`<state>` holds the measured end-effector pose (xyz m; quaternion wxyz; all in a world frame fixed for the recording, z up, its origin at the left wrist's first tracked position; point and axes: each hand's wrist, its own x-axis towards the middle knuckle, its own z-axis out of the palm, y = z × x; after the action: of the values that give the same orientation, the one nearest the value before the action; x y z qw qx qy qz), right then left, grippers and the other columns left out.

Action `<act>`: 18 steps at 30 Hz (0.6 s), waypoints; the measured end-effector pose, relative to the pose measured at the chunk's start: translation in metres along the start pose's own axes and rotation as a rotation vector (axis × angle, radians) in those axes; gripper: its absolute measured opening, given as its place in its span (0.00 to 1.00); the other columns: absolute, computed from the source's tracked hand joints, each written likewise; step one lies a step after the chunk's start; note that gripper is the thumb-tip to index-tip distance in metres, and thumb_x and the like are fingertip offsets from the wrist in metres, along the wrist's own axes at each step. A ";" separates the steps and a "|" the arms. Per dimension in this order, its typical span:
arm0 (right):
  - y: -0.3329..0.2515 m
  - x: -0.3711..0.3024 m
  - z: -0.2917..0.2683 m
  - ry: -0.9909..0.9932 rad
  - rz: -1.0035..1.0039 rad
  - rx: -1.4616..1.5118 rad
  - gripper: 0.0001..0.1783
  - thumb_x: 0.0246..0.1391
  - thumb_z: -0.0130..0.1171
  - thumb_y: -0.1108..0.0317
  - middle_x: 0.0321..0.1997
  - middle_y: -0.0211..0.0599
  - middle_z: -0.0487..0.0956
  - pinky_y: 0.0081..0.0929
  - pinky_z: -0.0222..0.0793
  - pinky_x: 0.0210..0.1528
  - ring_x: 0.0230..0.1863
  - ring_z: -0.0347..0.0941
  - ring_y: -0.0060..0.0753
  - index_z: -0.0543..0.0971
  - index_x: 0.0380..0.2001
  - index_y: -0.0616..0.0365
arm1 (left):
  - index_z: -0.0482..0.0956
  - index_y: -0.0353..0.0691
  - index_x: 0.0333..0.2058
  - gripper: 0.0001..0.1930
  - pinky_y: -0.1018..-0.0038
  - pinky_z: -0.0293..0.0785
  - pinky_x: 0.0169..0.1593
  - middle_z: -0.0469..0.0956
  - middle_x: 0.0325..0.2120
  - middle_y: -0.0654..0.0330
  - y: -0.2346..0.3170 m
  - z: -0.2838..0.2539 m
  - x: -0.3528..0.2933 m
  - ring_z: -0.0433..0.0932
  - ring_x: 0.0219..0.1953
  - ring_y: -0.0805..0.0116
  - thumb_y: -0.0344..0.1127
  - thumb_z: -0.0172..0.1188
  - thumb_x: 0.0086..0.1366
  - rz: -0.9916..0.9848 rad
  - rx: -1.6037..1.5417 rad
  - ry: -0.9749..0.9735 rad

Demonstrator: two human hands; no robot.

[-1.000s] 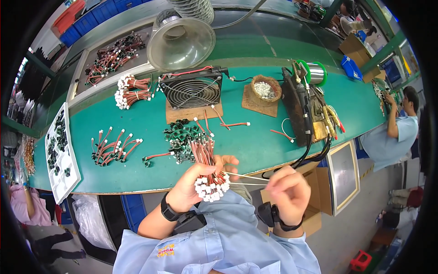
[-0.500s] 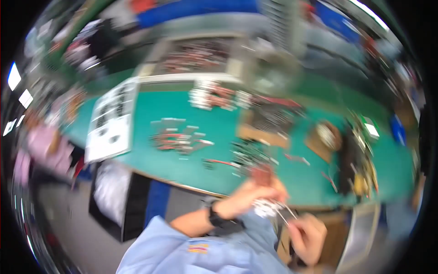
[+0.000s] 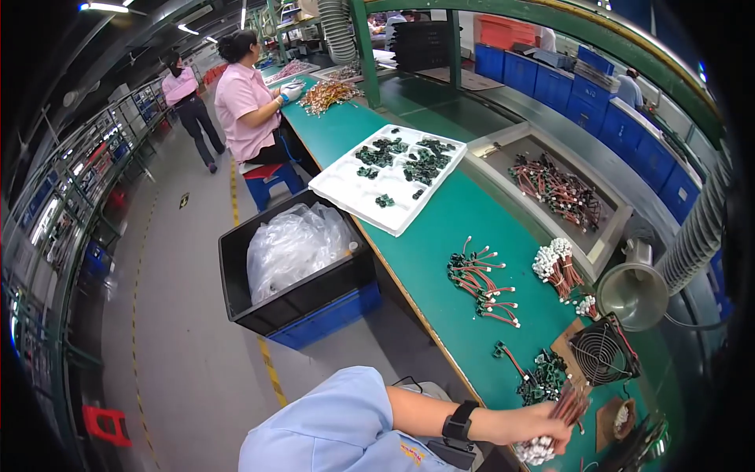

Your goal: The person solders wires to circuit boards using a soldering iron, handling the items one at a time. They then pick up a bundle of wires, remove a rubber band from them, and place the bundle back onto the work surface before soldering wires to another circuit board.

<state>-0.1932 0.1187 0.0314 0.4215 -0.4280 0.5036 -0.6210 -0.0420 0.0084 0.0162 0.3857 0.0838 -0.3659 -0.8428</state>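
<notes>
Gripping a bundle of red wires [image 3: 557, 421] in your left hand [image 3: 543, 431], you had your fingers closed tight around its middle, down at the near edge of the green table [image 3: 440, 228]. The bundle's long axis ran slantwise: white connectors [image 3: 535, 451] pointed down toward you, the bare wire ends up and away toward the small fan [image 3: 602, 355]. Your right hand was out of view, so I cannot tell its grip; the left was the only hand on the bundle. Just beyond your knuckles lay a heap of dark green coils [image 3: 541, 377]. Farther along the table were loose red leads [image 3: 480, 285], and a white tray [image 3: 346, 193] overhung the near edge.
</notes>
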 end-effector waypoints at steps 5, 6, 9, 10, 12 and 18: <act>0.008 0.018 -0.007 -0.265 -0.105 -0.201 0.42 0.46 0.65 0.61 0.43 0.40 0.74 0.24 0.65 0.46 0.43 0.69 0.30 0.56 0.59 0.65 | 0.71 0.31 0.42 0.15 0.72 0.69 0.42 0.75 0.38 0.52 -0.021 0.025 -0.006 0.73 0.39 0.65 0.32 0.56 0.58 -0.061 0.831 -0.238; 0.012 0.019 -0.014 -0.382 -0.035 -0.368 0.52 0.42 0.69 0.57 0.42 0.39 0.73 0.23 0.65 0.47 0.43 0.70 0.30 0.51 0.63 0.66 | 0.71 0.31 0.42 0.15 0.72 0.69 0.42 0.75 0.38 0.52 -0.026 0.027 -0.006 0.73 0.39 0.65 0.32 0.56 0.58 -0.058 0.830 -0.238; 0.011 0.014 -0.021 -0.298 0.063 -0.218 0.41 0.41 0.69 0.63 0.49 0.38 0.66 0.27 0.60 0.51 0.49 0.65 0.32 0.60 0.56 0.65 | 0.71 0.32 0.39 0.15 0.68 0.69 0.41 0.75 0.33 0.48 -0.040 0.028 -0.001 0.74 0.38 0.58 0.33 0.58 0.55 0.168 1.043 -0.357; 0.010 0.013 -0.021 -0.255 0.112 -0.141 0.36 0.41 0.69 0.67 0.52 0.38 0.63 0.28 0.58 0.53 0.52 0.62 0.33 0.65 0.52 0.64 | 0.71 0.32 0.39 0.15 0.68 0.69 0.41 0.75 0.33 0.48 -0.046 0.028 0.003 0.74 0.38 0.58 0.33 0.58 0.55 0.171 1.042 -0.356; 0.008 0.022 -0.021 -0.201 -0.051 -0.341 0.34 0.44 0.66 0.66 0.52 0.39 0.66 0.28 0.60 0.51 0.50 0.64 0.33 0.64 0.54 0.63 | 0.72 0.35 0.37 0.12 0.65 0.69 0.40 0.73 0.33 0.50 -0.058 0.026 0.016 0.73 0.38 0.54 0.34 0.58 0.55 0.371 0.974 -0.303; 0.022 0.040 -0.032 -0.047 -0.318 -0.655 0.31 0.52 0.61 0.63 0.52 0.41 0.71 0.26 0.63 0.49 0.48 0.67 0.34 0.63 0.56 0.60 | 0.73 0.40 0.37 0.11 0.65 0.67 0.39 0.70 0.34 0.55 -0.091 0.018 0.047 0.70 0.38 0.54 0.37 0.58 0.55 0.864 1.216 0.020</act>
<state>-0.2325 0.0856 0.0100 0.1718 -0.6274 0.5931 -0.4744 -0.1352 0.0242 -0.0259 0.5714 0.1388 -0.7645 -0.2642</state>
